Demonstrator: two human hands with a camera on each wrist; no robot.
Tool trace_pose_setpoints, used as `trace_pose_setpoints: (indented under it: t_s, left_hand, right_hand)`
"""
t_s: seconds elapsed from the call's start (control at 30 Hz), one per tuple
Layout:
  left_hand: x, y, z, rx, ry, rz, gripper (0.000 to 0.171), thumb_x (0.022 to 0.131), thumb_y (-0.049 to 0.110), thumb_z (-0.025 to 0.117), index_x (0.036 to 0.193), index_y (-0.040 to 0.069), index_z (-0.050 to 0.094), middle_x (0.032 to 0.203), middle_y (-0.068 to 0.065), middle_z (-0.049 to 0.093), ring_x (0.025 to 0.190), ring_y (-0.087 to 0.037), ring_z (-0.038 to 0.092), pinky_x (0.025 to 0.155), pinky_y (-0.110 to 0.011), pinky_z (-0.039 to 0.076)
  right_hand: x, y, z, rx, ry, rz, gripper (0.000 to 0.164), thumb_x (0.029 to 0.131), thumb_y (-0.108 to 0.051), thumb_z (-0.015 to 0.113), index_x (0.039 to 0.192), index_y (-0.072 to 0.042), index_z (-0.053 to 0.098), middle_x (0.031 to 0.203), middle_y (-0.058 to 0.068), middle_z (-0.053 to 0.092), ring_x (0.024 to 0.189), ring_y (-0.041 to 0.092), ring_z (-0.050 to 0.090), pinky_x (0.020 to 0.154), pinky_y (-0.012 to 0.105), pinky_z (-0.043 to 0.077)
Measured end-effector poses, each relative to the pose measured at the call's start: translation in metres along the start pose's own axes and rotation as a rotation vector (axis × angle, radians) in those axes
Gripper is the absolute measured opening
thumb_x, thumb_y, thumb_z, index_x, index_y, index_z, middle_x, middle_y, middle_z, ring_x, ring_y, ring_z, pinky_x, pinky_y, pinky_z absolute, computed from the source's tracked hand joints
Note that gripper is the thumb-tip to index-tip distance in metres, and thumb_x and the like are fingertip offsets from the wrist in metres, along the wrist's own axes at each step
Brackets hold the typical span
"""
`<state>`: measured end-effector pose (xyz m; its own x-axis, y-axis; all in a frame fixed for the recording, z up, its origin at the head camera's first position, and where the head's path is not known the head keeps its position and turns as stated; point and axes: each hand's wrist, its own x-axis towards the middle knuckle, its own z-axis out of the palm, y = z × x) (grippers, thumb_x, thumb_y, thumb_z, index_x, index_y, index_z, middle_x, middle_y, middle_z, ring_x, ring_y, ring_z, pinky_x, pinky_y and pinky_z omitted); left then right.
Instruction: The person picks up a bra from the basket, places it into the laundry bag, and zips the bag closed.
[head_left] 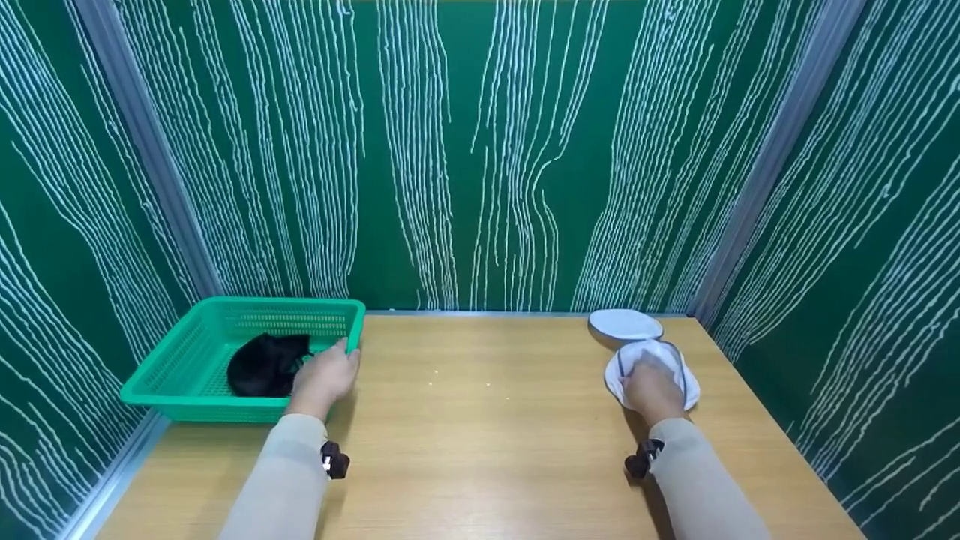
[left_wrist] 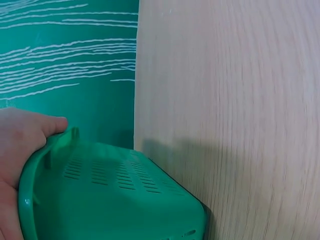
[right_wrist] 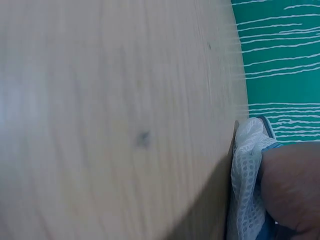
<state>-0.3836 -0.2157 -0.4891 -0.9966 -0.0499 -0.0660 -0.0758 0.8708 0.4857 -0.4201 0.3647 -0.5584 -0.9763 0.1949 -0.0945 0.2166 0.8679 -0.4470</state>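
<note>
At the left, my left hand grips the right rim of a green plastic basket, its thumb over the edge in the left wrist view. A black, soft-looking item lies in the basket, partly behind that hand. On the right, my right hand holds a white mesh fabric item with dark blue edging. Its fingertips are hidden in the fabric, and the mesh bulges beside the hand in the right wrist view. Just beyond lies a white oval item with a dark edge.
Both hands work over a light wooden table. Green walls with white wavy lines rise behind and at both sides, with grey metal posts at the corners. Small pale specks dot the tabletop between the hands.
</note>
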Motion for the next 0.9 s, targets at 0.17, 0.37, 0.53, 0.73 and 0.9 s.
trace_pose_setpoints:
  t_s: [0.17, 0.37, 0.53, 0.73, 0.9]
  left_hand:
    - [0.001, 0.0, 0.0, -0.002, -0.004, -0.006, 0.068, 0.123, 0.042, 0.033, 0.178, 0.002, 0.03, 0.178, -0.03, 0.04, 0.162, -0.058, 0.041, 0.133, -0.073, 0.035]
    - [0.002, 0.0, 0.001, 0.028, 0.012, 0.005, 0.067, 0.123, 0.041, 0.034, 0.177, 0.001, 0.032, 0.175, -0.031, 0.045, 0.159, -0.058, 0.046, 0.13, -0.072, 0.039]
    - [0.001, 0.0, 0.0, 0.034, 0.011, 0.003, 0.067, 0.123, 0.041, 0.033, 0.177, 0.001, 0.032, 0.175, -0.031, 0.044, 0.159, -0.059, 0.045, 0.13, -0.074, 0.038]
    - [0.0, 0.0, -0.001, 0.024, 0.001, -0.004, 0.068, 0.123, 0.043, 0.033, 0.177, 0.002, 0.031, 0.177, -0.03, 0.042, 0.161, -0.059, 0.042, 0.132, -0.074, 0.035]
    - [0.0, -0.002, -0.001, 0.023, -0.008, -0.006, 0.068, 0.123, 0.044, 0.032, 0.178, 0.003, 0.031, 0.178, -0.029, 0.041, 0.162, -0.058, 0.041, 0.132, -0.074, 0.035]
  right_hand:
    - [0.0, -0.007, 0.005, -0.002, 0.005, -0.006, 0.036, 0.117, -0.026, 0.063, 0.14, 0.002, 0.063, 0.143, 0.027, 0.064, 0.127, 0.046, 0.064, 0.119, 0.068, 0.049]
    - [0.0, -0.019, 0.013, -0.067, 0.032, -0.06, 0.055, 0.117, -0.031, 0.063, 0.156, 0.007, 0.056, 0.17, 0.033, 0.047, 0.153, 0.056, 0.05, 0.129, 0.071, 0.04]
    - [0.0, -0.028, 0.02, -0.056, 0.026, -0.086, 0.055, 0.117, -0.028, 0.062, 0.159, 0.007, 0.055, 0.176, 0.033, 0.039, 0.16, 0.057, 0.042, 0.133, 0.071, 0.034]
    - [-0.001, -0.038, 0.026, -0.045, 0.019, -0.082, 0.057, 0.117, -0.029, 0.063, 0.16, 0.007, 0.053, 0.178, 0.031, 0.039, 0.161, 0.056, 0.042, 0.135, 0.069, 0.033]
    - [-0.003, -0.044, 0.033, -0.046, 0.036, -0.102, 0.049, 0.116, -0.028, 0.064, 0.152, 0.006, 0.061, 0.17, 0.031, 0.049, 0.154, 0.055, 0.05, 0.132, 0.069, 0.038]
